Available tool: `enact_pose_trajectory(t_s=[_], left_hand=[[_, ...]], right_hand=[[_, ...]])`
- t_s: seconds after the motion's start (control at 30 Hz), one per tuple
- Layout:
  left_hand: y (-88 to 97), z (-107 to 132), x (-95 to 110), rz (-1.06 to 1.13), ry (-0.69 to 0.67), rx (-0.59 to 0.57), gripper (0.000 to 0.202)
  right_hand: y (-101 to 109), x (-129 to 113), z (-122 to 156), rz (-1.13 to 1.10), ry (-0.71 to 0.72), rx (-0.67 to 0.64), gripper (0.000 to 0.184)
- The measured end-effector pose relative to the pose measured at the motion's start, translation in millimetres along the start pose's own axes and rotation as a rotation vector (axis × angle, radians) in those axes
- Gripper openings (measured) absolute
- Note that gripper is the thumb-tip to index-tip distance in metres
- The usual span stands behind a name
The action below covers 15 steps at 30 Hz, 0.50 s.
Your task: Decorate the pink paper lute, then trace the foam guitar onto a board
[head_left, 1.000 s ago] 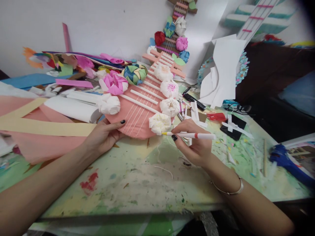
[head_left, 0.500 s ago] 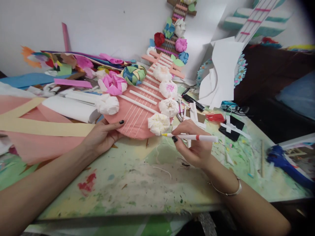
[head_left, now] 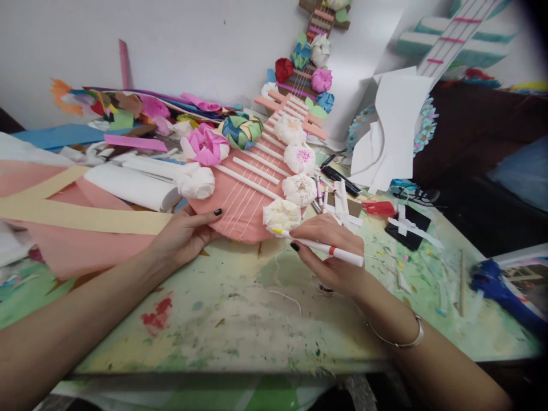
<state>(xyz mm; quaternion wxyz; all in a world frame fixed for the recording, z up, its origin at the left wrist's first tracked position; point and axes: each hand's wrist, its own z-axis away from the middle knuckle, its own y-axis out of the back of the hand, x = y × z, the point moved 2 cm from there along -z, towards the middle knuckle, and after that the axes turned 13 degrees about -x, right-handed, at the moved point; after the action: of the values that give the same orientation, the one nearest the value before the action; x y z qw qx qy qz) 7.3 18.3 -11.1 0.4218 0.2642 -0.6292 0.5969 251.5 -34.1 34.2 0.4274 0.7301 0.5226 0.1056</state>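
A pink paper guitar (head_left: 240,197) with white strings and paper flowers lies on the paint-stained table (head_left: 257,308). My left hand (head_left: 184,234) grips its near edge, thumb on top. My right hand (head_left: 331,251) is closed on a white marker (head_left: 325,248) with a red band. The marker's yellow tip touches the nearest white paper flower (head_left: 280,215) on the guitar's right side. Three more white flowers (head_left: 299,188) run up that side; one has pink dots.
Coloured paper scraps (head_left: 128,108) and a white paper roll (head_left: 132,185) fill the left. White card sheets (head_left: 394,125) lean at the back right. Pens (head_left: 338,177), a black phone (head_left: 406,228) and a blue tool (head_left: 500,285) lie to the right.
The marker has tilted, its back end dropping lower and nearer to me, while the tip stays at the nearest white flower. My left hand keeps its hold on the guitar.
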Motion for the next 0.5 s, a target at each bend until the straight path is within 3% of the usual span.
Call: enact_pose_trajectory(t_s=[0.5], left_hand=[[3.3, -0.9, -1.9, 0.022, -0.029, -0.035, 0.042]], right_hand=[[0.5, 0.0, -0.6, -0.032, 0.025, -0.001, 0.024]])
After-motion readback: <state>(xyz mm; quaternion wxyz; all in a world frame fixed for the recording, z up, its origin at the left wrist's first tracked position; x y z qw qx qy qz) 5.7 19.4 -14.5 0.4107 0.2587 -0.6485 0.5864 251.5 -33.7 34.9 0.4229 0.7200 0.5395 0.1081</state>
